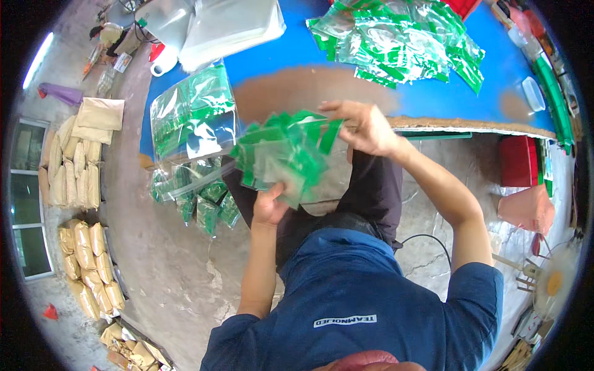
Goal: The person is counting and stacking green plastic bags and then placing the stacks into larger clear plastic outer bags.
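My left hand [270, 205] is closed on the lower end of a fanned bunch of small green-and-clear plastic bags [281, 154], held above my lap in front of the table edge. The bunch is slightly blurred. At its upper right corner is my right hand [365, 128], index finger stretched out and thumb apart, beside the edge of a green bag. Whether those fingers touch that bag is hard to make out. Left of the bunch, a larger clear bag [195, 114] packed with green packets lies on the blue table [427, 108].
A heap of green-and-clear bags [402, 43] covers the far right of the table. Clear plastic sheets [232, 28] and a white roll [164, 63] lie far left. Green packets [207, 213] hang below the table's left edge. Brown sacks [90, 263] stand left; a red box [518, 161] stands right.
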Motion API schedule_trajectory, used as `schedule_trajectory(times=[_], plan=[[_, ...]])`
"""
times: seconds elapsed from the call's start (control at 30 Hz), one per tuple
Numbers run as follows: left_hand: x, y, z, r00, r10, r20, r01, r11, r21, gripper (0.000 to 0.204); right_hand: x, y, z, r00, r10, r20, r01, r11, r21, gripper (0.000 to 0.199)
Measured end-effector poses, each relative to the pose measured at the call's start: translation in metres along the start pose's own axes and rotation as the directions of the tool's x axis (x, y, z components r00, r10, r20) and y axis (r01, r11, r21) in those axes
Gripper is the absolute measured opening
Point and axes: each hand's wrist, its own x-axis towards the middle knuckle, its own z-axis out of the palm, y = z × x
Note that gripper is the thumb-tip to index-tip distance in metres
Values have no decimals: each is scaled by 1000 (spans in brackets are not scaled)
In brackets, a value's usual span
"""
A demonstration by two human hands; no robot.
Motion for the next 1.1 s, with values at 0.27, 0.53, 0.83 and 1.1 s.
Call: schedule_trajectory(times=[0.27, 0.53, 0.83, 1.1], plan=[[28, 32, 7, 977, -70, 199, 59, 997, 59, 68, 18, -13, -52, 638, 545, 544, -751, 283, 597, 32], [86, 31, 89, 994, 80, 76, -107, 862, 496, 50, 16, -14, -32, 923, 366, 118, -369, 756, 541, 72], [154, 58, 114, 900, 31, 434, -369, 584, 723, 92, 25, 25, -4, 942, 307, -139, -292, 949, 118, 92], [155, 52, 130, 880, 281, 384, -469, 647, 601, 89, 34, 5, -16, 950, 243, -196, -243, 970, 23, 87]])
